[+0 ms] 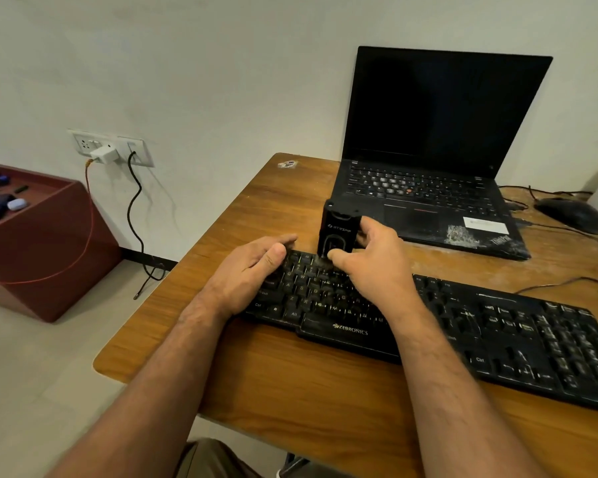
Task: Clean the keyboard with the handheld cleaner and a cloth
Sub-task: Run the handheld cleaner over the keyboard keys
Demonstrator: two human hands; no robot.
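Note:
A black, dusty keyboard (497,326) lies across the wooden desk (290,384). My right hand (377,267) grips a black handheld cleaner (339,229), held upright with its lower end on the keys at the keyboard's upper left. My left hand (252,270) rests flat on the keyboard's left end, fingers together, holding nothing. No cloth is in view.
An open black laptop (439,150) with a dark screen stands behind the keyboard. A black mouse (572,213) and cables lie at the right. Left of the desk, a maroon cabinet (42,243) holds small items; a wall socket (111,148) has a charger and cords.

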